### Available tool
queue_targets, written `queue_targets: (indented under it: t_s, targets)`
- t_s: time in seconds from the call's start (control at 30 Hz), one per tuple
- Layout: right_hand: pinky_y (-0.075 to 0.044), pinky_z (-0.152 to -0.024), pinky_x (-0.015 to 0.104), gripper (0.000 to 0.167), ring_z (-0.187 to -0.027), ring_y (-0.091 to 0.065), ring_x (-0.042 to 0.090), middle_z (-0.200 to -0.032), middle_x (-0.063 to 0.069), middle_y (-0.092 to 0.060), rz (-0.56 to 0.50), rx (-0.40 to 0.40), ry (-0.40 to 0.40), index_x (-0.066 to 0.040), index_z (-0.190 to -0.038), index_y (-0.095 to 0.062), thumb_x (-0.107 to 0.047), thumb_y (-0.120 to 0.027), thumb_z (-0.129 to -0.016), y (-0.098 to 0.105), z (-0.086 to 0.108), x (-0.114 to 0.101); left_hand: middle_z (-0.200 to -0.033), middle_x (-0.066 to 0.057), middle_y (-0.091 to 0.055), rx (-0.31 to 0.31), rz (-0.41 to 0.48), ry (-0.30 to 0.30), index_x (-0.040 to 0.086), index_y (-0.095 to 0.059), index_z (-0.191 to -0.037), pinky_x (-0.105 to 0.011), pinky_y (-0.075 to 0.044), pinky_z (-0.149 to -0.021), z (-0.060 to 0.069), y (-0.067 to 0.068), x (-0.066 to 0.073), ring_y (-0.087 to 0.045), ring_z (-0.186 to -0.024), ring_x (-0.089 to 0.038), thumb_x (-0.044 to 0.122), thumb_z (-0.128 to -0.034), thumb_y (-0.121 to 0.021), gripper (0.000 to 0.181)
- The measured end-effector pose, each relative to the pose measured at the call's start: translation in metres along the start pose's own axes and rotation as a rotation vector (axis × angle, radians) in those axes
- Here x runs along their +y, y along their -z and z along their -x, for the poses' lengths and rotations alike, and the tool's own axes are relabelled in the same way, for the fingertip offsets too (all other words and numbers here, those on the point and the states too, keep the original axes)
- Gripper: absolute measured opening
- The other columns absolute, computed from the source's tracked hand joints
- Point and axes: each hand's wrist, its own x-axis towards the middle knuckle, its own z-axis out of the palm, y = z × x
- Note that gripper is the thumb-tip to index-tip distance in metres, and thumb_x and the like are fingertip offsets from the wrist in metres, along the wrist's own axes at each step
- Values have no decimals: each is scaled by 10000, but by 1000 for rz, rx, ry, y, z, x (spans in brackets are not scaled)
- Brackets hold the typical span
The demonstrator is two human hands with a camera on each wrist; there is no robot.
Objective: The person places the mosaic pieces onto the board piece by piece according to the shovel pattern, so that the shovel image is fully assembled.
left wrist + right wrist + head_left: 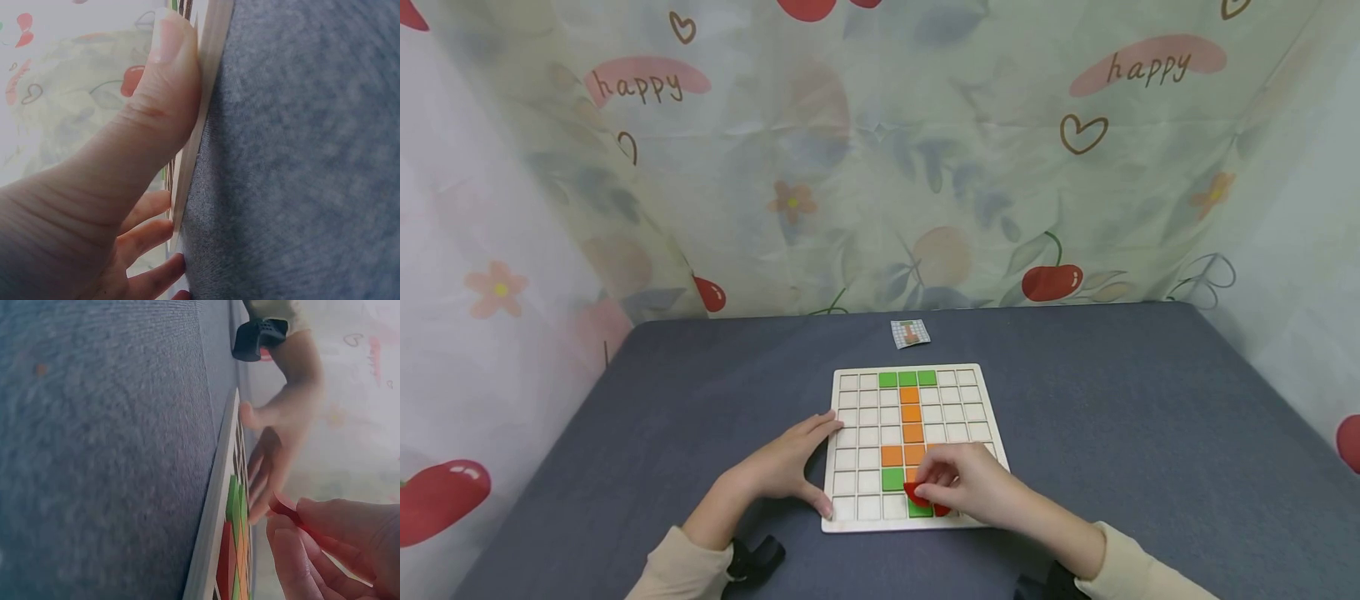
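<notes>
A white gridded board [857, 527] lies on the dark table, with green tiles [892, 479] and orange tiles [912, 432] filling some of its squares. My left hand [786, 461] rests along the board's left edge, thumb and fingers spread and touching the rim. Over the lower right part, my right hand [973, 483] pinches a thin red piece [286, 511] between thumb and fingers, above the board. Another red piece [942, 510] sits in the bottom row, partly hidden under that hand. The squares behind the right hand are covered.
A small printed card [911, 333] with a grid picture lies beyond the board, near the back of the dark cloth-covered table [1120, 392]. A patterned curtain [880, 167] hangs behind. A black wrist strap [758, 560] is on the left wrist.
</notes>
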Motion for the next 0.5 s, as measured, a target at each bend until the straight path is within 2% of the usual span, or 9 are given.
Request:
queue_targets:
  t_s: [0.23,0.5]
  targets:
    - [-481,-556,173,53,-582,-520,-41,-714,23,-661,-15,-13,1,-73,-787,-658,-78,-709,-801,-8,-5,-2,-1549,-147,-219,4,1,1,60,-300,-1454,-552,-276,-1096,1,0,1,-221,-1418,-371,456,-528,-869,1156]
    - [-455,-556,161,71,-571,-507,-46,-697,-16,-647,3,-29,-12,-106,-771,-655,-114,-722,-796,-16,-10,-5,-1552,-141,-213,-8,4,0,75,-299,-1456,-551,-272,-1100,0,1,1,-217,-1420,-364,469,-540,-859,1143]
